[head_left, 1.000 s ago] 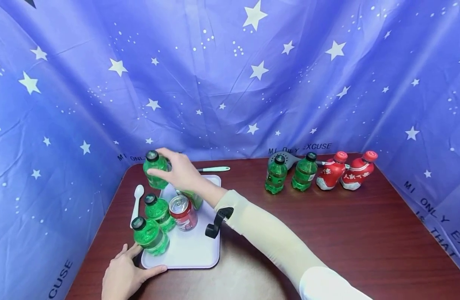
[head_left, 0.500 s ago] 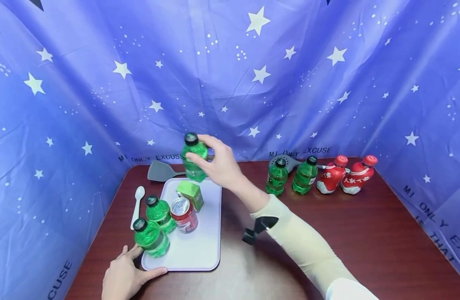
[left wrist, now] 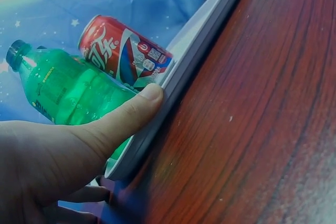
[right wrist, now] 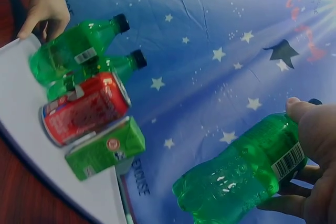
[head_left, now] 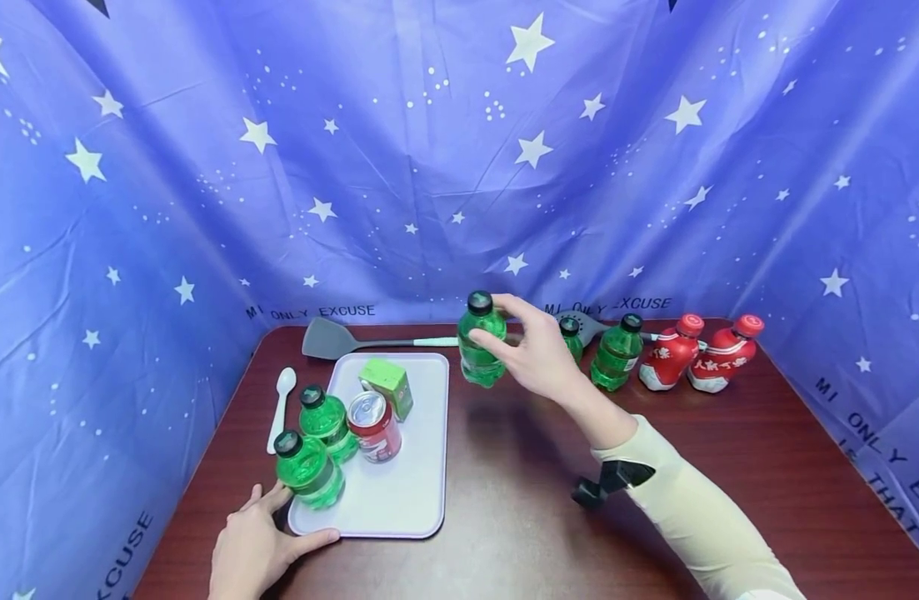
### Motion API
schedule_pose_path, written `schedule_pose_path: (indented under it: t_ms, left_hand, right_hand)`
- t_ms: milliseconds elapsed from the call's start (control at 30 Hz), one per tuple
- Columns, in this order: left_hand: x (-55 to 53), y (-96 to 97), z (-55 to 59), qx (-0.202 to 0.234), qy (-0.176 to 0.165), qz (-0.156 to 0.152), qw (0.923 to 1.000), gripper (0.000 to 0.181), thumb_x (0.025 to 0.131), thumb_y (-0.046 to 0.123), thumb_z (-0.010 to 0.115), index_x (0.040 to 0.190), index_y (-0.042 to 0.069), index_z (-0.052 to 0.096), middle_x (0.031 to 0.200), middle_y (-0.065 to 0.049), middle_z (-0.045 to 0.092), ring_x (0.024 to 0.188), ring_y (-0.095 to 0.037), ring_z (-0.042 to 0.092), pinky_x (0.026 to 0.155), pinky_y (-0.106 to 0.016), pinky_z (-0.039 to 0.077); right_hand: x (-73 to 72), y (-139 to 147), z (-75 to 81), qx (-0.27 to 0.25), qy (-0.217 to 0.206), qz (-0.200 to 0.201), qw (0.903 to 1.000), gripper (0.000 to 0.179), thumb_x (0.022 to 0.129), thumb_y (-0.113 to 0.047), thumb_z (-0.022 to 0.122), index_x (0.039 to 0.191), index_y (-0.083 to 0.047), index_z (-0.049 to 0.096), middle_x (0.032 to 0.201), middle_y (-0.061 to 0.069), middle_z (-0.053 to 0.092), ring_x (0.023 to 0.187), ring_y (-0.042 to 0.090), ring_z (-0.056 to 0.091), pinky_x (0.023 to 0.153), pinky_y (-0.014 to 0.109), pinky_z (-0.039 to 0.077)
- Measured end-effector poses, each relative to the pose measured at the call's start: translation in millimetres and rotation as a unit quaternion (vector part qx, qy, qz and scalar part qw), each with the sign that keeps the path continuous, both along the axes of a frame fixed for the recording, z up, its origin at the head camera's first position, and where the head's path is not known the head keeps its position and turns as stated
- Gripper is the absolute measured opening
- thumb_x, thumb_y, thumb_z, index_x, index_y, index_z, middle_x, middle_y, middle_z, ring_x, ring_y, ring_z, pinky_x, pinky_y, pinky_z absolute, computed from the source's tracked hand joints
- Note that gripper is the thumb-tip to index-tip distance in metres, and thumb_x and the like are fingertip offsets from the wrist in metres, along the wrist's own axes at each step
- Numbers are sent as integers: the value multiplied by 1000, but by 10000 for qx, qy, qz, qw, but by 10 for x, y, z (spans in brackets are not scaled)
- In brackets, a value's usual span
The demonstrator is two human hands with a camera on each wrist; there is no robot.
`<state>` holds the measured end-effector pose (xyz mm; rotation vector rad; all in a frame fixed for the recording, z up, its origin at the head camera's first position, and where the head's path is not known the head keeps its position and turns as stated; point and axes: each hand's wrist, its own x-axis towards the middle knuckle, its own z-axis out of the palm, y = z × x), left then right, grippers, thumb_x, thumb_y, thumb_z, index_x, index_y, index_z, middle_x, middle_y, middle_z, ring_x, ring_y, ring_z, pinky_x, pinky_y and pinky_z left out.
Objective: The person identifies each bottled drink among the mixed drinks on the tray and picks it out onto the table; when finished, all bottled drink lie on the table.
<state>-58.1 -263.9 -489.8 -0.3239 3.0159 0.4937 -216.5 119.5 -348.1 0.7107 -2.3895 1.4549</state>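
Observation:
My right hand (head_left: 543, 357) grips a green soda bottle (head_left: 480, 354) with a black cap, upright above the table to the right of the tray. In the right wrist view, thumb and fingers wrap the capped end of that bottle (right wrist: 247, 174). At the tray's near left corner, my left hand (head_left: 251, 542) holds the pale tray (head_left: 414, 504) by its rim, thumb on the front edge and fingers around the left side. On the tray stand two more green bottles (head_left: 309, 472), a red soda can (head_left: 375, 429) and a small green carton (head_left: 387, 385).
A grey spatula (head_left: 330, 338) lies behind the tray, and a white spoon (head_left: 279, 408) to its left. At the back right stand a green bottle (head_left: 616, 354), another partly hidden by my hand, and two red bottles (head_left: 667, 358) before a grey slotted utensil (head_left: 582, 323). A starry blue curtain (head_left: 429, 167) encloses the table.
My right hand has carried the green bottle rightward from behind the tray's left side to beyond its right edge, uncovering the carton and spatula. The left hand stays at the tray corner.

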Motion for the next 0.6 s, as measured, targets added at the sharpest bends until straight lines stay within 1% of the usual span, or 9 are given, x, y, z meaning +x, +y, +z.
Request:
schedule_pose_path:
  t_ms: [100,233,300,433,533,600]
  left_hand:
    - [-1,1,4,-47,2,-39,10000,128,54,90,82,145,2,64,149,-32,57,142,-61,47,93,-79,51]
    - [-3,9,12,-39,41,-64,10000,128,55,90,82,145,2,63,150,-31,56,143,-61,46,96,-80,48]
    - [0,8,17,-36,89,-80,9999,127,55,89,82,145,2,64,150,-30,57,142,-61,47,96,-80,49]
    - [2,4,15,-40,125,-81,9999,126,56,88,83,144,1,64,150,-30,57,142,-61,47,97,-80,48]
    - [-4,7,9,-29,56,-101,9999,126,57,88,83,145,0,63,150,-31,56,143,-61,45,101,-83,42]
    - [-9,14,7,-12,4,-109,9999,126,57,87,83,146,-1,62,151,-31,55,144,-61,44,104,-85,38]
  right_hand:
    - [32,138,-31,156,47,-185,9997,39,95,-21,82,132,-14,70,118,7,76,112,21,73,90,34,65]
    - [71,303,-80,368,205,-457,9981,38,95,-22,82,131,-16,71,115,5,77,105,19,71,90,40,65]
    - [89,376,-111,438,254,-579,9970,37,95,-22,83,130,-17,71,113,4,77,104,17,70,89,40,66]
    - [119,502,-165,541,232,-749,9955,35,95,-23,83,128,-17,72,112,2,77,106,14,69,85,29,65]
    - [132,587,-201,662,186,-847,9940,34,95,-24,83,126,-17,72,111,3,78,105,15,71,82,20,62]
    - [139,641,-223,765,154,-922,9927,33,95,-25,83,125,-17,72,110,3,78,102,16,72,80,17,60]
